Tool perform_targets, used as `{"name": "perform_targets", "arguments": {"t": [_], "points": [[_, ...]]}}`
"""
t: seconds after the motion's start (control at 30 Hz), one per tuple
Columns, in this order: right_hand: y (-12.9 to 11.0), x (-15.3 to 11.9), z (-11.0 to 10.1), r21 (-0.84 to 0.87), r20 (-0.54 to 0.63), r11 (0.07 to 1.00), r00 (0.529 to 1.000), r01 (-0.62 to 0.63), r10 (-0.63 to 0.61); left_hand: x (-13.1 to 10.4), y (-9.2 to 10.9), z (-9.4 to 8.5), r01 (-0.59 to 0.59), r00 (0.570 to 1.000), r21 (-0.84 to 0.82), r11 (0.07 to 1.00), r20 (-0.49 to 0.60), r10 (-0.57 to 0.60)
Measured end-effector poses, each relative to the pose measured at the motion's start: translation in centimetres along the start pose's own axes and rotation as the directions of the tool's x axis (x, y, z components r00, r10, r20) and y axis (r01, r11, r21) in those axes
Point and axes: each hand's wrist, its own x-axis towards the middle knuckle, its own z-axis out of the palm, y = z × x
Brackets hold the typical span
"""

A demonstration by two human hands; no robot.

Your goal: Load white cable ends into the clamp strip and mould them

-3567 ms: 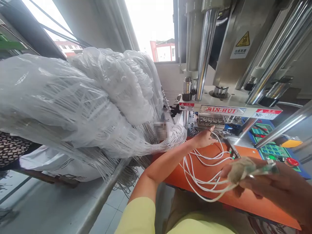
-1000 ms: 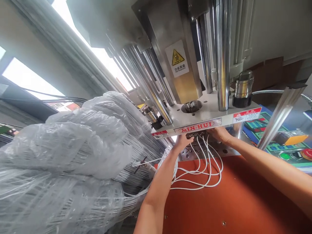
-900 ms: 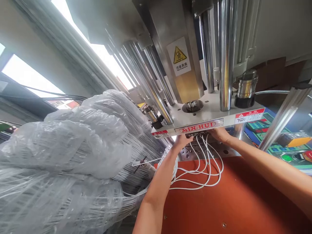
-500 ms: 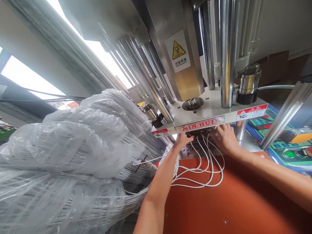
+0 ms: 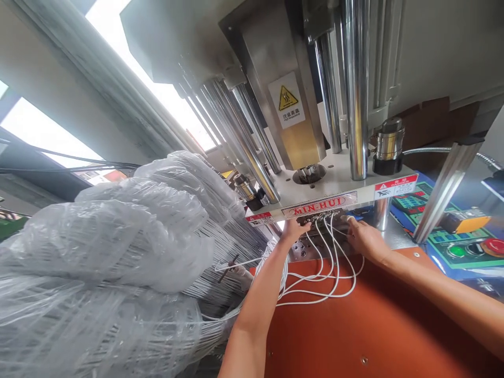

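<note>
Under the machine's upper plate, a dark metal mold (image 5: 323, 216) has several white cables (image 5: 335, 260) running out of its front. My left hand (image 5: 294, 232) grips the mold's left end, its thumb along the front; the other fingers are mostly hidden behind the plate edge. At the right end, my right hand (image 5: 367, 240) has its fingers curled and closed on the mold, with the cables passing between the two hands. The cables loop over the orange-red work surface (image 5: 315, 336) towards a bundle beside my left forearm.
Plastic-wrapped cable bundles (image 5: 118, 252) are heaped on the left. Above the mold is the press's upper plate (image 5: 334, 184) with a nozzle block (image 5: 303, 144) bearing a heat warning. At right stand a metal post (image 5: 444, 184) and a control panel (image 5: 468, 236) with buttons.
My right hand has drawn its fingers down from the plate edge to the mold's right end. More of the mold's face shows now, and the view has shifted slightly.
</note>
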Motion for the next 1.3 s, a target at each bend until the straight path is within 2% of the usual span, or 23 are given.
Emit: {"name": "perform_targets", "arguments": {"t": [0.07, 0.13, 0.27, 0.33, 0.4, 0.43, 0.47, 0.53, 0.6, 0.7, 0.83, 0.87, 0.93, 1.03, 1.23, 1.3], "points": [[0.7, -1.4, -1.2, -0.06, 0.045, 0.997, 0.997, -0.055, 0.058, 0.0, -0.1, 0.0, -0.003, 1.0, 0.003, 1.0, -0.006, 0.003], [2.0, -3.8, -2.2, -0.117, 0.103, 0.989, 0.989, -0.09, 0.102, 0.1, -0.2, 0.1, -0.005, 1.0, 0.004, 1.0, -0.007, 0.005], [4.8, -9.6, -4.1, -0.27, 0.309, 0.96, 0.939, -0.066, 0.152, 0.2, -0.8, 0.3, -0.015, 1.0, -0.003, 1.0, -0.005, 0.015], [5.1, -10.6, -5.2, -0.312, 0.309, 0.947, 0.933, -0.082, 0.183, 0.2, -1.0, 0.4, -0.021, 1.0, -0.006, 1.0, -0.001, 0.021], [4.0, -9.3, -6.1, -0.271, 0.176, 0.962, 0.98, -0.043, 0.093, 0.3, -1.1, 0.5, -0.027, 1.0, -0.006, 1.0, 0.004, 0.027], [3.2, -7.9, -6.4, -0.238, 0.078, 0.971, 0.997, 0.035, -0.016, 0.3, -1.1, 0.4, -0.033, 0.999, -0.007, 0.999, 0.006, 0.033], [2.3, -6.1, -6.6, -0.216, -0.026, 0.964, 0.986, 0.158, -0.167, 0.3, -1.1, 0.4, -0.043, 0.999, -0.008, 0.999, 0.008, 0.043], [0.7, -2.2, -6.4, -0.255, -0.163, 0.899, 0.901, 0.355, -0.402, 0.3, -1.0, 0.3, -0.068, 0.998, -0.009, 0.998, 0.008, 0.068], [0.0, 1.0, -5.9, -0.306, -0.212, 0.853, 0.844, 0.422, -0.493, 0.4, -0.9, 0.3, -0.09, 0.996, -0.007, 0.996, 0.009, 0.09], [0.5, 2.9, -4.9, -0.331, -0.244, 0.825, 0.803, 0.459, -0.544, 0.5, -1.0, 0.4, -0.104, 0.994, -0.002, 0.995, 0.017, 0.104], [2.0, 2.3, -3.3, -0.322, -0.288, 0.785, 0.735, 0.529, -0.614, 0.5, -1.2, 0.4, -0.087, 0.996, 0.032, 0.996, 0.02, 0.086], [2.2, 2.3, -2.8, -0.309, -0.29, 0.792, 0.741, 0.527, -0.606, 0.5, -1.2, 0.4, -0.085, 0.996, 0.061, 0.994, 0.021, 0.084], [2.6, 3.0, -2.0, -0.262, -0.267, 0.825, 0.783, 0.502, -0.561, 0.5, -1.3, 0.4, -0.096, 0.995, 0.123, 0.988, 0.028, 0.093], [2.9, 5.1, -1.1, -0.147, -0.202, 0.853, 0.829, 0.501, -0.522, 0.4, -1.5, 0.3, -0.112, 0.993, 0.154, 0.982, 0.048, 0.105], [3.4, 8.0, -0.8, -0.004, -0.185, 0.81, 0.796, 0.586, -0.576, 0.7, -1.6, 0.5, -0.052, 0.997, 0.135, 0.99, 0.061, 0.044], [3.4, 8.4, -0.7, 0.092, -0.208, 0.809, 0.806, 0.58, -0.554, 1.1, -1.6, 0.6, -0.001, 0.998, 0.118, 0.993, 0.055, -0.006]]}}
